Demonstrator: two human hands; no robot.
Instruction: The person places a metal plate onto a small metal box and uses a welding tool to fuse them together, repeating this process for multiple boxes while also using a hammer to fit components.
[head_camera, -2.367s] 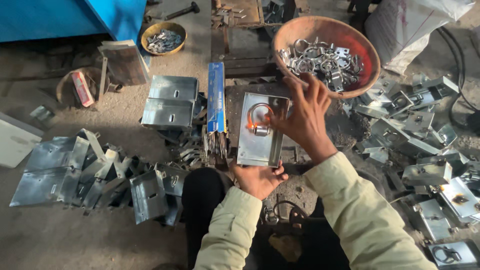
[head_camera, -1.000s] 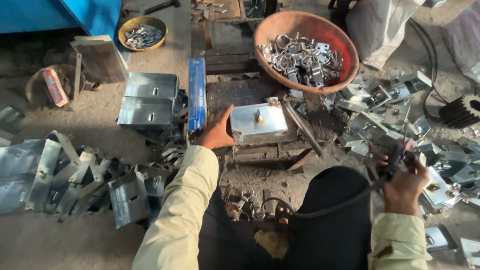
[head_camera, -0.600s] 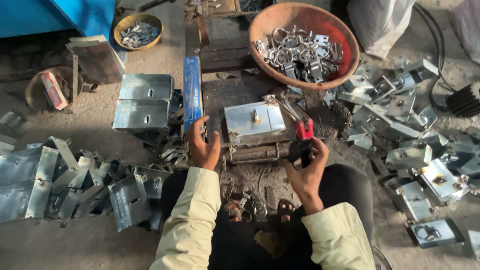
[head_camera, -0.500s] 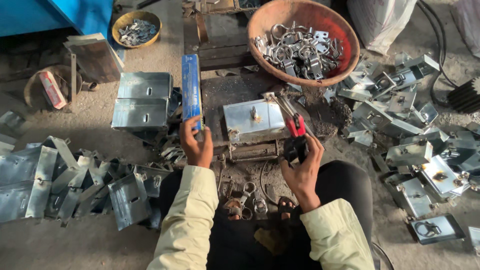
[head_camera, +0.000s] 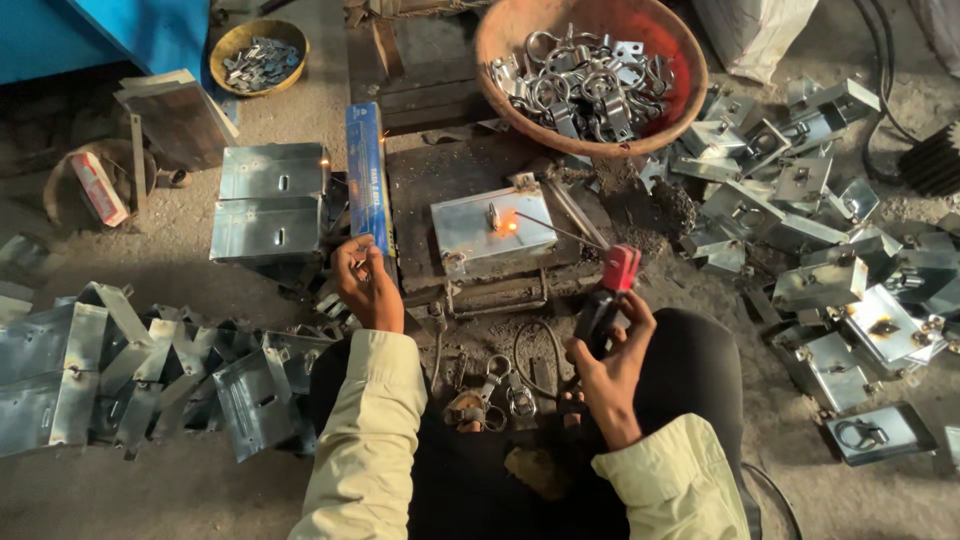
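- One head view shows a flat, silvery metal plate (head_camera: 492, 232) lying on a dark work block in front of the person; a small fitting stands on its top face and an orange glow with sparks burns just beside that fitting.
- One thin welding rod (head_camera: 562, 232) runs from the glow back to a red-and-black electrode holder (head_camera: 608, 290).
- The right hand (head_camera: 607, 368) is wrapped closed round the holder's black grip, fingers pressed tight on it, near the plate's right corner.
- The left hand (head_camera: 368, 283) pinches the lower end of one long blue box (head_camera: 367, 178), which lies just left of the work block; fingers curl round its edge.
- One round reddish basin (head_camera: 590, 75) sits beyond the plate, heaped with metal rings and clasps too tangled to count.
- One small yellow bowl (head_camera: 257, 55) of small metal bits stands at the upper left.
- Two folded metal boxes (head_camera: 270, 200) are stacked left of the blue box.
- Many bent metal brackets (head_camera: 140, 360) lie spread on the floor at left, and many fitted plates (head_camera: 830, 260) lie at right; neither pile can be counted exactly.
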